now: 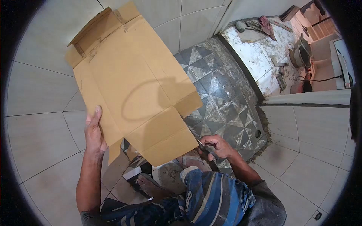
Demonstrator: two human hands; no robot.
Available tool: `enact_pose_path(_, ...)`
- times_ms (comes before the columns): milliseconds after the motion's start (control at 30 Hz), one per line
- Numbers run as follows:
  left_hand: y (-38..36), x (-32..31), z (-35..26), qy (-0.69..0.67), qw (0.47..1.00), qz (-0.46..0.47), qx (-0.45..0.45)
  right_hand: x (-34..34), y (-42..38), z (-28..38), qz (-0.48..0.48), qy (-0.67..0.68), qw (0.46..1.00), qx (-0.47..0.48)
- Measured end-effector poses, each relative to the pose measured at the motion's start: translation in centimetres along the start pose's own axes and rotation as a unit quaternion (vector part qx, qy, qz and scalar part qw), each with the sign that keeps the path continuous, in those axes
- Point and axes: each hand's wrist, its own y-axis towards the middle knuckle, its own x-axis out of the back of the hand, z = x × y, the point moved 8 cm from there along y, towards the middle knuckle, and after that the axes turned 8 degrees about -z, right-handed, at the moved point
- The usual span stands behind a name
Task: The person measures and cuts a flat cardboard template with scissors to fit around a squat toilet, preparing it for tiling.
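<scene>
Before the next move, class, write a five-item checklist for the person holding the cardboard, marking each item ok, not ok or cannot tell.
1. Left hand gripping the cardboard at its edge: ok.
2. Right hand holding the dark tool: ok.
3. Left hand clear of the dark tool: ok, well apart.
4. Cardboard fully flat: not ok, the far flap is bent up.
5. Exact type of tool: cannot tell, partly covered.

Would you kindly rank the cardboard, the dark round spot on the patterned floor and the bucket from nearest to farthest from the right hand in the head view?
From the right hand:
1. Cardboard: nearest corner just left of the hand.
2. Dark round spot: on the floor, to the hand's right.
3. Bucket: upper right, beyond the dark floor strip.
</scene>
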Motion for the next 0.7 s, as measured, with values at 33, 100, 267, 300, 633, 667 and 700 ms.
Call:
enact_pose_path(33, 0.0, 0.0, 0.1, 0.001, 1.0, 0.008, 0.006, -0.5, 0.3, 0.7, 0.005, 0.033, 0.999, 0.01)
enact_pose_path(100, -0.1, -0.3, 0.4, 0.001, 1.0, 0.017, 0.012, -0.8, 1.3, 2.1, 0.009, 0.022, 0.999, 0.044)
enact_pose_path(267, -0.5, -0.6, 0.0, 0.042, 0.999, 0.006, -0.003, -2.5, 2.7, 4.3, -0.003, 0.112, 0.991, 0.069)
enact_pose_path(300, -0.6, -0.7, 0.1, 0.041, 0.999, 0.005, -0.004, -2.5, 3.0, 4.8, -0.009, 0.103, 0.99, 0.093)
enact_pose_path(633, -0.7, -0.9, 1.8, 0.034, 0.999, 0.024, -0.009, -3.4, 1.8, 0.3, 0.0, 0.254, 0.965, 0.061)
enact_pose_path(667, -0.7, -1.0, 1.6, 0.033, 0.999, 0.026, -0.02, -3.7, 1.4, 0.4, 0.001, 0.252, 0.966, 0.061)
enact_pose_path(700, -0.9, -1.1, 1.6, 0.032, 0.999, 0.026, -0.022, -4.8, 1.1, 1.2, 0.02, 0.323, 0.946, 0.017)
